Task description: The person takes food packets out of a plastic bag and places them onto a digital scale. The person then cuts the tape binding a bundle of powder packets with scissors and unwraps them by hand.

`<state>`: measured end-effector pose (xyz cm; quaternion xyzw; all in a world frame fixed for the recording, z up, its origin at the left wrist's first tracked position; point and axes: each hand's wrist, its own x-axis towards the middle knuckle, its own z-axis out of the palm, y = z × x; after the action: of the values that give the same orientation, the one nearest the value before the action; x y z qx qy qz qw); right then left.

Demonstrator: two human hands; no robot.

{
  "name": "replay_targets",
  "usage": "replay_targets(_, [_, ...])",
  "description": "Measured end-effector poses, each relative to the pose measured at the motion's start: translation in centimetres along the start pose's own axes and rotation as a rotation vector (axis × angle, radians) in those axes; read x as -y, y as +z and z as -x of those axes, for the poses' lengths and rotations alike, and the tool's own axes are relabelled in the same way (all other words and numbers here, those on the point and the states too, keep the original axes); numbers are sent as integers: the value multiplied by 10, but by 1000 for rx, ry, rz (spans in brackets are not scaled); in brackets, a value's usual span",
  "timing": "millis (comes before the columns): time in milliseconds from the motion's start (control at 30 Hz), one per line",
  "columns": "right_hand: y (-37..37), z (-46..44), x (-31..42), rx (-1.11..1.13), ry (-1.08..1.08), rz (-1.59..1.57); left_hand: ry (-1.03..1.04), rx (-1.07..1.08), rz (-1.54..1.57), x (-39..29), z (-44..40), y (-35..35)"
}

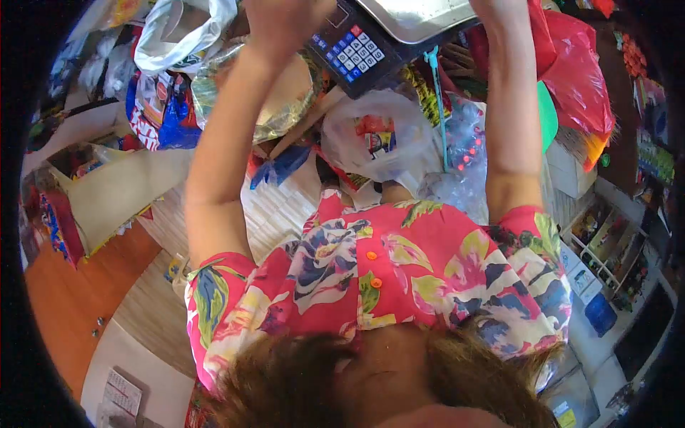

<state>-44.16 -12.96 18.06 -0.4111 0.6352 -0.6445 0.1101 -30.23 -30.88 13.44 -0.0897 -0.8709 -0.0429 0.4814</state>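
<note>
My left hand [287, 23] is at the top edge, just left of a black scale [341, 37] with a number keypad. Its fingers are cut off or hidden, so what it holds does not show. My right hand [494, 8] reaches the top edge beside the right end of the scale's metal tray [421, 18]; its fingers are out of view too. Below the scale sits a whitish translucent plastic bag [349, 135] with a red and blue packet showing inside.
Red plastic bags [574, 82] hang at the right. A white bag [153, 46] and a gold shiny bag [214, 100] are at the upper left. An open cardboard box [118, 192] stands at left, near an orange-brown surface [85, 307]. A rack [606, 239] is at right.
</note>
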Motion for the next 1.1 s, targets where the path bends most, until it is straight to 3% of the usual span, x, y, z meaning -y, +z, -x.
replay_targets(67, [-18,64,-32,288,136,-38,120,61,224,-45,49,-9])
replay_targets(100, [-7,94,-24,391,295,-238,176,117,363,-72,72,-9])
replay_targets(133, [-3,117,-41,536,412,-307,195,232,481,-98,101,-5])
replay_targets(167, [7,142,-59,578,563,-275,178,538,541,-116,140,-1])
replay_targets(233, [36,205,-137,726,749,-144,49,796,631,-147,229,29])
replay_targets(267, [50,240,-181,784,664,-100,136,1031,551,-150,250,33])
replay_targets(333, [72,285,-234,1024,827,77,57,1049,373,-159,323,64])
replay_targets(433, [82,305,-285,904,742,265,-462,1183,56,-161,375,102])
replay_targets(533, [63,294,-357,711,841,728,-306,1283,138,-143,389,125])
replay_targets(567, [51,286,-377,701,856,838,-267,1137,98,-141,383,127])
replay_targets(600, [38,276,-389,702,850,943,-225,986,56,-137,369,130])
replay_targets(633, [25,265,-394,759,699,1049,-182,829,11,-136,357,134])
replay_targets(733, [-19,307,-520,775,614,900,-395,885,145,-140,339,147])
replay_targets(800, [7,278,-433,717,768,1054,-432,1065,77,-147,306,141])
replay_targets(867, [36,266,-366,441,759,986,-403,1151,37,-151,287,137])
replay_targets(967, [59,277,-389,610,570,814,-268,1096,112,-158,307,147])
replay_targets(1033, [68,285,-398,800,261,1054,-183,994,267,-169,349,164])
replay_targets(1067, [71,286,-404,884,88,1164,-197,1062,258,-177,360,164])
replay_targets(1100, [72,291,-416,868,59,1205,-208,1128,246,-187,371,160])
